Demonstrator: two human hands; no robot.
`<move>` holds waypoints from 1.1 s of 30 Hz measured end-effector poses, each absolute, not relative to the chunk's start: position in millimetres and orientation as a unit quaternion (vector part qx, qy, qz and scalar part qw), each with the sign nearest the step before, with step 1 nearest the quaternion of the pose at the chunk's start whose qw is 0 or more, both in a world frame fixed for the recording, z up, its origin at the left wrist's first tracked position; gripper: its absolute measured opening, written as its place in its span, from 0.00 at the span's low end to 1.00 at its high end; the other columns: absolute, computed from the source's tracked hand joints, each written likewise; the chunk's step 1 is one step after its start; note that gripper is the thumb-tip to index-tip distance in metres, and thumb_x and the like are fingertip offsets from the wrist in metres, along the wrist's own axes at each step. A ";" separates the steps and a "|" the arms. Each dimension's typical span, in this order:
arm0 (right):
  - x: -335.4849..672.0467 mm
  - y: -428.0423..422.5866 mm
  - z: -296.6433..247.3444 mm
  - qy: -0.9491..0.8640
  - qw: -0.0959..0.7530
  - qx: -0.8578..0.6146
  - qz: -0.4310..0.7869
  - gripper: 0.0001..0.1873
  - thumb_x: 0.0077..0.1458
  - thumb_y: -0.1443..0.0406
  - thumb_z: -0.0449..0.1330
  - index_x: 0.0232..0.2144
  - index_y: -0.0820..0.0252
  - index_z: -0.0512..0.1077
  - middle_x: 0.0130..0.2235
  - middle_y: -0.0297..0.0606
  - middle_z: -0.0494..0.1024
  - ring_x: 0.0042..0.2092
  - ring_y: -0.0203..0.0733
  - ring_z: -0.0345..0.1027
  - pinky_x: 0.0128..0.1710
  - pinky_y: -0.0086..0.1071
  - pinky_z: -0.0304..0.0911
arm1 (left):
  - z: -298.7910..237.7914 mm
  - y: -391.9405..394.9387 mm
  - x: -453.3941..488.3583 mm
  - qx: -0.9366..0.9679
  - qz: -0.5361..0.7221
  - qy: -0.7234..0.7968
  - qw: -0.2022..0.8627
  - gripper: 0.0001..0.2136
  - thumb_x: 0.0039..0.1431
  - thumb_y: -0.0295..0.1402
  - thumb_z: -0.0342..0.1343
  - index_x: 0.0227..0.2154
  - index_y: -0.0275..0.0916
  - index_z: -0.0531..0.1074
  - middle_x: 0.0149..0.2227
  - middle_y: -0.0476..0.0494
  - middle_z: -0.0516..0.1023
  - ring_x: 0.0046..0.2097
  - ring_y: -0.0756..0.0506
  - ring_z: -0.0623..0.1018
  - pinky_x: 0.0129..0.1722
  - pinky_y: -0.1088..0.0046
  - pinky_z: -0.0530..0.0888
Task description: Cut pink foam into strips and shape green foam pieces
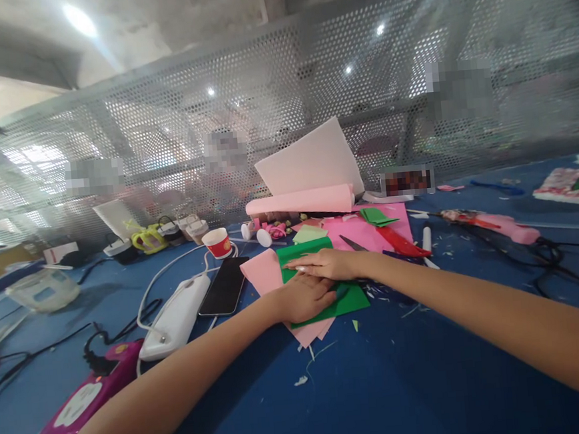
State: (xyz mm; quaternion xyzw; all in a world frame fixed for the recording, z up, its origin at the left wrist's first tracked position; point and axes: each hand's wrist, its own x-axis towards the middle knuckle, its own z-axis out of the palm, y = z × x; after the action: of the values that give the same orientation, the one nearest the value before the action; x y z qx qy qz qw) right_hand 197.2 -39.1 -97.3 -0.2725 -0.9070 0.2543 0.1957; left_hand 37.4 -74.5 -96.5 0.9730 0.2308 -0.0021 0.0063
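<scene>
A green paper sheet lies over pink paper on the blue table. My left hand rests flat on the green sheet, fingers stretched toward the right. Partly across it lies my right hand, its fingers extended to the left over the sheet. Both hands press on the paper and neither grips anything. Just behind them are a pale green paper piece and bright pink sheets. Red-handled scissors lie beside my right wrist, one blade pointing at it.
A black phone, a white power strip and a paper cup stand at left, near a magenta pouch-like object. A pink glue gun with cables lies at right. Rolled pink paper sits before the perforated metal screen.
</scene>
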 end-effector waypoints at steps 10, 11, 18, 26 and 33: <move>188.8 -17.5 -100.0 -0.935 0.129 -0.255 0.210 0.26 0.61 0.57 0.47 0.61 0.44 0.51 0.64 0.25 0.51 0.64 0.42 0.45 0.63 0.39 0.41 | -94.2 -75.8 38.3 0.972 -0.012 0.231 0.043 0.21 0.63 0.36 0.36 0.54 0.31 0.59 0.56 0.30 0.65 0.58 0.39 0.65 0.56 0.57 0.62; 187.3 -15.9 -101.6 -0.934 0.138 -0.257 0.207 0.27 0.61 0.56 0.48 0.61 0.45 0.51 0.64 0.26 0.51 0.64 0.42 0.44 0.63 0.39 0.38 | -93.6 -76.3 38.4 0.971 -0.013 0.233 0.046 0.21 0.63 0.36 0.36 0.54 0.31 0.60 0.56 0.30 0.66 0.58 0.38 0.65 0.56 0.56 0.62; 177.2 -8.4 -108.3 -0.919 0.154 -0.296 0.208 0.30 0.59 0.52 0.49 0.62 0.48 0.52 0.63 0.29 0.52 0.64 0.43 0.46 0.63 0.39 0.38 | -92.5 -76.2 39.9 0.971 -0.036 0.235 0.022 0.23 0.64 0.35 0.36 0.57 0.27 0.55 0.59 0.27 0.60 0.61 0.39 0.60 0.58 0.58 0.58; 174.9 -6.6 -109.9 -0.897 0.163 -0.351 0.212 0.35 0.56 0.45 0.46 0.61 0.49 0.53 0.63 0.31 0.54 0.63 0.49 0.49 0.61 0.42 0.44 | -94.9 -73.4 40.6 0.968 -0.040 0.245 0.028 0.25 0.64 0.37 0.35 0.60 0.28 0.51 0.61 0.28 0.57 0.62 0.38 0.58 0.58 0.55 0.57; 174.7 -7.0 -108.2 -0.882 0.160 -0.379 0.229 0.29 0.58 0.49 0.47 0.60 0.44 0.56 0.62 0.28 0.57 0.62 0.49 0.51 0.60 0.41 0.47 | -94.7 -75.0 44.2 0.965 -0.052 0.255 0.026 0.25 0.65 0.37 0.35 0.61 0.31 0.48 0.62 0.30 0.56 0.62 0.38 0.57 0.59 0.56 0.54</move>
State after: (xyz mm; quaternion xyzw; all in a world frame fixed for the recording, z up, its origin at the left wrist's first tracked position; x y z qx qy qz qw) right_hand 174.7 -7.0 -108.2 -0.3793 -0.8821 0.2289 0.1604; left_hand 44.2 -75.0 -94.7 0.9651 0.2554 -0.0525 0.0258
